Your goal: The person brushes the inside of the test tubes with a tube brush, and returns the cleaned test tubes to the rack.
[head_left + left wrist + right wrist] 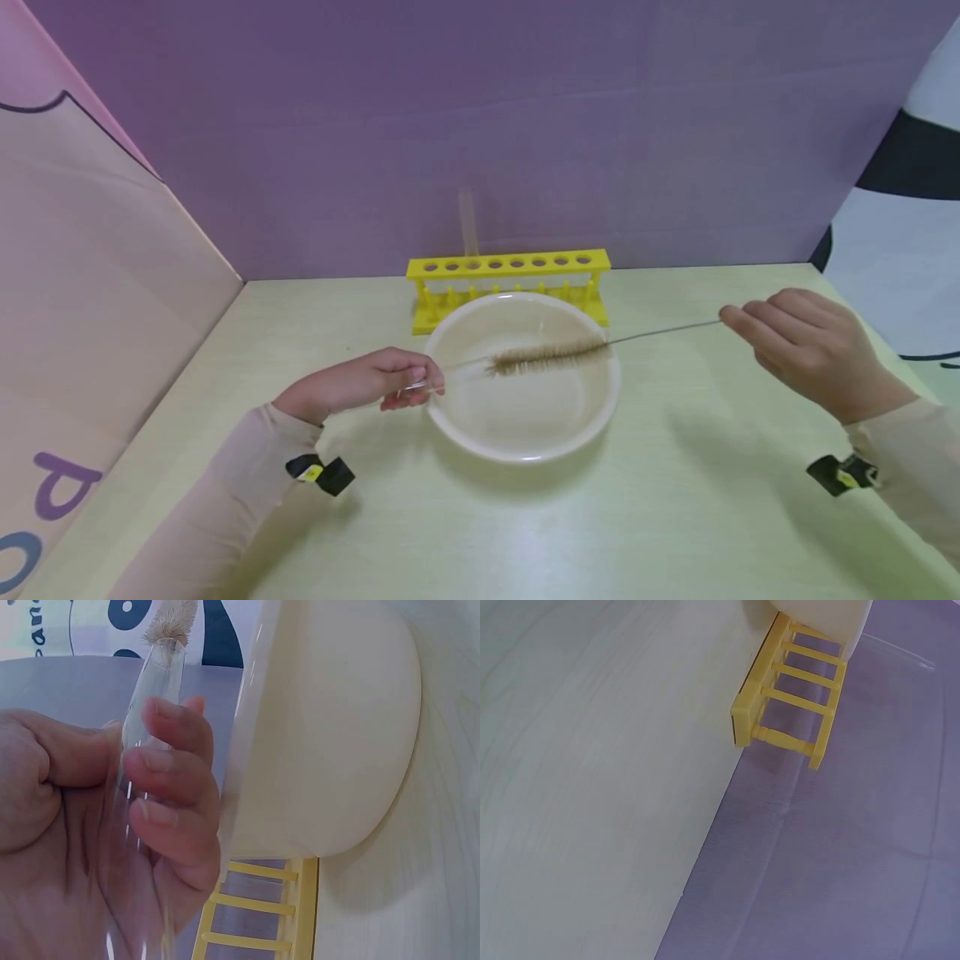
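Observation:
In the head view my left hand [382, 383] grips a clear glass test tube [135, 787], its mouth toward the right. Seen from the left wrist, the fingers and thumb curl round the glass. A test tube brush [551, 357] with tan bristles has its tip at the tube's mouth; how far it reaches inside is hard to tell. My right hand [813, 346] pinches the far end of the brush's thin wire handle [663, 332]. Tube and brush lie nearly in line above a cream basin [517, 454]. The right wrist view does not show the right hand.
Behind the basin stands a yellow test tube rack [510, 264], with one clear test tube [468, 221] upright in it. The pale wooden table [525, 533] meets a purple backdrop [495, 125] at its far edge. Printed panels flank both sides.

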`<state>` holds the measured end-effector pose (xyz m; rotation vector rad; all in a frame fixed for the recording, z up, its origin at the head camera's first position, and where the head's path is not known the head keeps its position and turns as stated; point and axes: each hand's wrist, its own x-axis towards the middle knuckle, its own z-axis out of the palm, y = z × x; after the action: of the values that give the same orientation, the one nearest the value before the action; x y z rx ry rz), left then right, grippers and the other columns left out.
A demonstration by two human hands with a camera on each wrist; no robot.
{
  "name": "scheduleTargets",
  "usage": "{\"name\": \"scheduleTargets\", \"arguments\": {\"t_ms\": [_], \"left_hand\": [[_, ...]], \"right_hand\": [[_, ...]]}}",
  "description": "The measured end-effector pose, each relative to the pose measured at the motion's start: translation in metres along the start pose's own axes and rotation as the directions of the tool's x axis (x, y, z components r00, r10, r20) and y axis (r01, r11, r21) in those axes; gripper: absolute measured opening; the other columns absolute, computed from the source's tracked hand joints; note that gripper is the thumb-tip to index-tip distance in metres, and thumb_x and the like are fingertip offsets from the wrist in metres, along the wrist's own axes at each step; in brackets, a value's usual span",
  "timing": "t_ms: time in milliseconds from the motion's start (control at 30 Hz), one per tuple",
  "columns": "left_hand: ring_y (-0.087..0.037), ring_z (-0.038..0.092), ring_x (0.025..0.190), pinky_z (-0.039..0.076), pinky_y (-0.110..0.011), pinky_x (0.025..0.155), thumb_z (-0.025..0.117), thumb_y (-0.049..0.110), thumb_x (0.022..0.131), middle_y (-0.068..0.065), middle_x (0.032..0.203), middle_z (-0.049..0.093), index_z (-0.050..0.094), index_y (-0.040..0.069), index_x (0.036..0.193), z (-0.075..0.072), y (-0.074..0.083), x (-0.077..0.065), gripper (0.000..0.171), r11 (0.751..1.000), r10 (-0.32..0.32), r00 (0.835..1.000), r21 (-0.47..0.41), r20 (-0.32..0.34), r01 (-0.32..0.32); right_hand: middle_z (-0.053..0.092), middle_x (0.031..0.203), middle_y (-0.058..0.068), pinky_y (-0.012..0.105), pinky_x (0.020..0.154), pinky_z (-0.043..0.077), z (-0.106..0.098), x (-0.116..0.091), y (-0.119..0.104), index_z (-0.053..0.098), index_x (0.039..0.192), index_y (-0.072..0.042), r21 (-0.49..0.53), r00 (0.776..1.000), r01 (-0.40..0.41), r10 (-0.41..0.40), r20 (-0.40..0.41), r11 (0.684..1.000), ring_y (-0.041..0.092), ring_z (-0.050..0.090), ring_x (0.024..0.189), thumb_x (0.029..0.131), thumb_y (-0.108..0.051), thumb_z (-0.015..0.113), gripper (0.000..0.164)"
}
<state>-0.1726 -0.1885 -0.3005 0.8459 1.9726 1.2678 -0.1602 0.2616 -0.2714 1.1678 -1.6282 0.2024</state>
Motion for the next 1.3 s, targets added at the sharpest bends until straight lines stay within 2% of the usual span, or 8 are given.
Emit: {"name": "scheduleTargets", "arguments": {"t_ms": [467, 733, 900, 1067, 1300], "left_hand": [[-0.013, 0.037, 0.059, 0.038, -0.025, 0.061, 0.037, 0.024, 0.103, -0.003, 0.073, 0.045, 0.059, 0.005, 0.109, 0.0036, 0.0024, 0.0009, 0.030, 0.999, -0.036, 0.999, 0.015, -0.019, 0.036], [-0.013, 0.037, 0.059, 0.038, -0.025, 0.061, 0.037, 0.023, 0.103, -0.003, 0.073, 0.044, 0.058, 0.004, 0.109, 0.0034, 0.0033, 0.0007, 0.029, 0.999, -0.036, 0.999, 0.019, -0.014, 0.036], [-0.014, 0.036, 0.058, 0.039, -0.029, 0.063, 0.036, 0.024, 0.103, -0.003, 0.073, 0.044, 0.057, 0.002, 0.110, 0.0037, 0.0036, 0.0024, 0.032, 0.999, -0.044, 0.999, 0.030, -0.012, 0.045], [-0.013, 0.037, 0.058, 0.039, -0.027, 0.061, 0.034, 0.021, 0.104, -0.004, 0.073, 0.044, 0.056, -0.002, 0.110, 0.0040, 0.0024, 0.0043, 0.033, 0.999, -0.035, 0.999, 0.041, -0.028, 0.036], [-0.013, 0.036, 0.057, 0.039, -0.031, 0.061, 0.035, 0.020, 0.104, -0.004, 0.074, 0.045, 0.055, -0.003, 0.110, 0.0035, 0.0014, 0.0061, 0.031, 0.999, -0.013, 1.000, 0.046, -0.014, 0.014]], "right_hand": [[0.055, 0.060, 0.015, 0.043, 0.044, 0.036, 0.0041, 0.0029, -0.0054, 0.063, 0.090, 0.004, 0.014, 0.999, 0.013, -0.012, -0.030, 1.000, 0.029, 0.042, 0.049, 0.093, 0.005, 0.037, 0.026], [0.056, 0.060, 0.015, 0.042, 0.043, 0.037, 0.0012, 0.0025, -0.0067, 0.064, 0.087, 0.005, 0.020, 0.999, 0.019, -0.019, 0.030, 1.000, 0.028, 0.042, 0.049, 0.094, 0.003, 0.035, 0.029], [0.057, 0.061, 0.015, 0.041, 0.043, 0.037, 0.0017, 0.0035, -0.0056, 0.064, 0.087, 0.005, 0.032, 0.999, 0.017, -0.019, 0.047, 0.999, 0.028, 0.043, 0.050, 0.093, 0.004, 0.034, 0.030], [0.056, 0.061, 0.014, 0.040, 0.044, 0.036, 0.0038, 0.0045, -0.0072, 0.064, 0.086, 0.005, 0.053, 0.998, 0.021, -0.024, 0.061, 0.998, 0.026, 0.042, 0.050, 0.091, 0.005, 0.032, 0.032], [0.057, 0.064, 0.011, 0.037, 0.049, 0.040, 0.0050, 0.0054, -0.0081, 0.064, 0.089, 0.006, 0.073, 0.983, 0.050, -0.062, 0.170, 0.996, 0.024, 0.044, 0.055, 0.092, 0.003, 0.028, 0.037]]}}
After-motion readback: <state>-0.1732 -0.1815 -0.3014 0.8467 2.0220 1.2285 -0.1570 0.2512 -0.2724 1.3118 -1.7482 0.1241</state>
